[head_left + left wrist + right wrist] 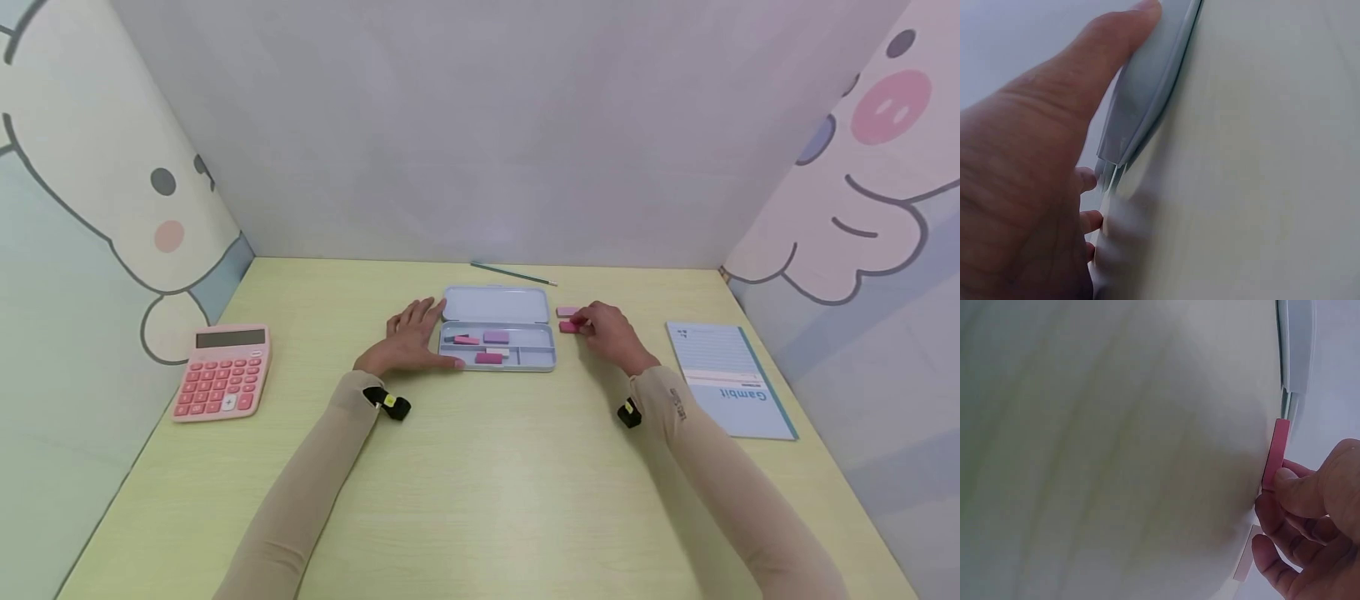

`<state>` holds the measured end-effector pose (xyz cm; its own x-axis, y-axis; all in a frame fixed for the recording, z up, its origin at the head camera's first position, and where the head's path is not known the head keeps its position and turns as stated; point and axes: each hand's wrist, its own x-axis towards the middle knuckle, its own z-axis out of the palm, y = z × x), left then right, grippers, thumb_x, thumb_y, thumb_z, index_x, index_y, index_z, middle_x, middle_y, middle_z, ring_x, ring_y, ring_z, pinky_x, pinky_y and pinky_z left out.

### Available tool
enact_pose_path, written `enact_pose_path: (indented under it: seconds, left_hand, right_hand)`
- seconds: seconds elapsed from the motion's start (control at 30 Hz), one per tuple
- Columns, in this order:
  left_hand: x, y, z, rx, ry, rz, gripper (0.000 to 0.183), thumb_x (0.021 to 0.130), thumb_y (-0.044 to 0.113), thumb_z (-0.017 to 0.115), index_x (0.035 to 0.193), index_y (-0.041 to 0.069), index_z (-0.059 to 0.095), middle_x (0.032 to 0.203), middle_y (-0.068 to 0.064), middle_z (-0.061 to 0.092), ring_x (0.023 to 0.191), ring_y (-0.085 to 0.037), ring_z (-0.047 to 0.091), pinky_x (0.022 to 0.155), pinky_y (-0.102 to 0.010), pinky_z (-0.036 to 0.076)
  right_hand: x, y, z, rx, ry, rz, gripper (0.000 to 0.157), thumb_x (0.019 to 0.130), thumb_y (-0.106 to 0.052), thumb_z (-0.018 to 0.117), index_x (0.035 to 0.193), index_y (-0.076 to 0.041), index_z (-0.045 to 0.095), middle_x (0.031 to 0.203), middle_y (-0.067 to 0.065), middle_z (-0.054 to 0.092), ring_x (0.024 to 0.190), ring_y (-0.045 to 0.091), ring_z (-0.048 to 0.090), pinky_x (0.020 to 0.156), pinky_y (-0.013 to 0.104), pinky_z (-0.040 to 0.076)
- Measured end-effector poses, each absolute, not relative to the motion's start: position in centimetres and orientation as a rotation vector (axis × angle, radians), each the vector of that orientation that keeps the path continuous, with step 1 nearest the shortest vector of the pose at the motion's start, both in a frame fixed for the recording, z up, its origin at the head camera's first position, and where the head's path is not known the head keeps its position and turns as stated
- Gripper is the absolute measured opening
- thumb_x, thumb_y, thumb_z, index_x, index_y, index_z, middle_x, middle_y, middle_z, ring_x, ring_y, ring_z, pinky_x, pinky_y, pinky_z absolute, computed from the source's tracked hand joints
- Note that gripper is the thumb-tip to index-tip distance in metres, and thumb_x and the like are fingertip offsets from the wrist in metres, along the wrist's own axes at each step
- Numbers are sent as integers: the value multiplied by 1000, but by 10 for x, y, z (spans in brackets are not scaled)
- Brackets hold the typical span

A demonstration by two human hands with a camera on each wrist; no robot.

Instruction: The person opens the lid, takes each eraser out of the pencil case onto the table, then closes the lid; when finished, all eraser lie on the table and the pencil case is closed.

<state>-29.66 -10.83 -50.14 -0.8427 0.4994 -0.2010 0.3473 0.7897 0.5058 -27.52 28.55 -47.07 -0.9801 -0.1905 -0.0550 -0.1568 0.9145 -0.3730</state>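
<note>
A pale lavender pencil case [536,357] lies with its lid folded back, several small pink, purple and white blocks inside its compartments. At its left end my left hand [408,344] is spread, the thumb laid along the front edge and the other fingers stretched toward the lid. In the left wrist view, the thumb [1085,69] presses against the case wall. Just right of the case, my right hand [611,336] pinches a dark pink eraser [1276,450] between thumb and fingers. Behind it on the table is a lighter pink eraser [566,312].
Beyond the open lid [495,305] a dark green pencil [513,273] lies near the back wall. A pink calculator [222,373] sits at the far left. Over on the right, past my right arm, lies a notepad [727,379]. Panels with cartoon animals enclose the table.
</note>
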Motion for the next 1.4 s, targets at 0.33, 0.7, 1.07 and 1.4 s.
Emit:
enact_pose_path:
  seconds: [0.33, 0.7, 1.07, 1.4]
  left_hand:
    - [-298, -107, -504, 648, 2655, 664, 131, 83, 78, 75, 175, 21, 0, 184, -11, -2, 170, -39, -5, 132, -67, 4]
    - [-298, -108, -503, 656, 2655, 666, 132, 82, 78, 76, 175, 22, 0, 184, -11, -2, 170, -39, -5, 133, -67, 3]
    - [-299, -106, -504, 643, 2648, 648, 132, 83, 78, 75, 175, 23, -1, 184, -11, -3, 170, -39, -6, 133, -68, 3]
    - [-298, -108, -504, 646, 2655, 660, 133, 82, 78, 76, 175, 21, 0, 184, -11, -2, 170, -39, -5, 133, -68, 2]
  right_hand:
    - [-275, 286, -473, -295, 3011, -541, 30, 101, 5, 64, 129, 5, 74, 122, 27, 72, 109, 40, 66, 102, 57, 55]
    - [-274, 285, -470, -279, 2990, -545, 32, 101, 7, 60, 130, 4, 73, 125, 28, 69, 112, 42, 65, 104, 60, 54]
    - [-269, 263, -459, -574, 3103, -753, 22, 99, 0, 69, 119, 4, 77, 111, 23, 75, 97, 37, 70, 89, 53, 58]
    - [-269, 219, -454, -705, 2987, -812, 23, 100, -2, 70, 121, 2, 76, 111, 18, 77, 94, 30, 72, 89, 47, 61]
